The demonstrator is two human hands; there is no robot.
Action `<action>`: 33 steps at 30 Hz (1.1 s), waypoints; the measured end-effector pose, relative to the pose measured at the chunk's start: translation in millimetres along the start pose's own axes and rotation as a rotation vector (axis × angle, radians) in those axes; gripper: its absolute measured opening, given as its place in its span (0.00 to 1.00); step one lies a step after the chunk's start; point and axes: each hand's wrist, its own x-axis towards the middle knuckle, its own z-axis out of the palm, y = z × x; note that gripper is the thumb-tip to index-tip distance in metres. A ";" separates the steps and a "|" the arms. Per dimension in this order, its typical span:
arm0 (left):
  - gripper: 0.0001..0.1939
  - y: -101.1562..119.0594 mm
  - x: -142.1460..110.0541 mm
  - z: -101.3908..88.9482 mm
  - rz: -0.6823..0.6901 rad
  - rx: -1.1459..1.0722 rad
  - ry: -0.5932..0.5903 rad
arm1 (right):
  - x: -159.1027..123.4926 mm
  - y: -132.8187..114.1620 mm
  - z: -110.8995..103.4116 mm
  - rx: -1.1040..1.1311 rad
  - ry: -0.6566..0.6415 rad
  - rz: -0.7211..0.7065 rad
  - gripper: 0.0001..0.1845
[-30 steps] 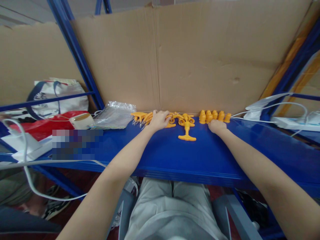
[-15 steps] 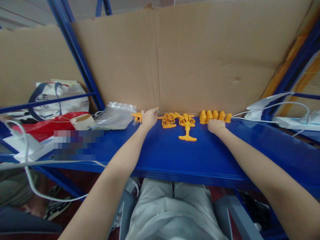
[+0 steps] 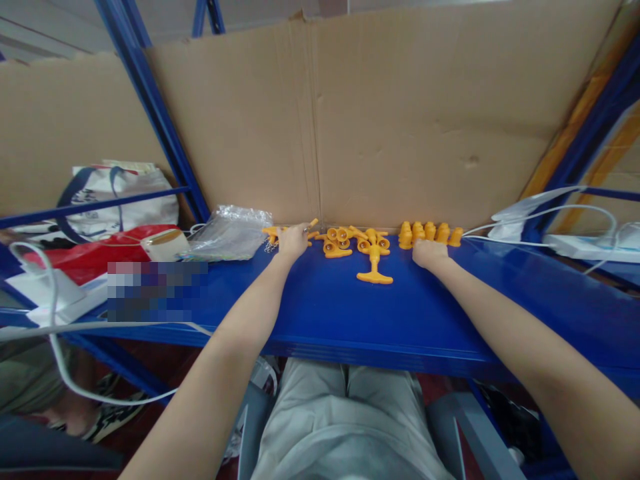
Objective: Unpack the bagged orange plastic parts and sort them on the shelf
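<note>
At the back of the blue shelf, my left hand [image 3: 294, 242] is closed on a yellow plastic handle [image 3: 313, 223], one end of which sticks out past the fingers. Thin metal chains or rings [image 3: 270, 245] lie by more yellow pieces left of that hand. My right hand [image 3: 431, 254] is curled in front of a group of upright yellow plastic cups [image 3: 405, 237]; its fingertips are hidden, and I cannot tell what they hold. Between the hands lie yellow pieces with round open cups [image 3: 343, 237] and one yellow T-shaped piece [image 3: 375, 267], its crossbar toward me.
A tall cardboard sheet [image 3: 400, 120] walls off the back. To the left are clear plastic bags [image 3: 233, 233], a red bag [image 3: 100, 250] and a white tote [image 3: 130, 197]. White cables and a power strip [image 3: 580, 245] lie at the right. Blue posts frame both sides.
My left hand has shifted slightly left and down, and more of the yellow handle shows. My right hand has moved a little left, still in front of the cups.
</note>
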 end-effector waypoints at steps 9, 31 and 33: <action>0.19 0.5 1.7 3.9 0.007 0.077 -0.177 | -5.2 -3.4 -3.6 -0.056 0.023 0.021 0.38; 0.06 24.7 -7.5 10.3 0.222 0.066 -0.216 | 0.3 -1.4 -5.3 0.025 -0.084 0.034 0.38; 0.05 25.4 -6.4 11.2 0.210 0.072 -0.231 | -0.5 -2.0 -5.4 0.013 -0.072 0.027 0.38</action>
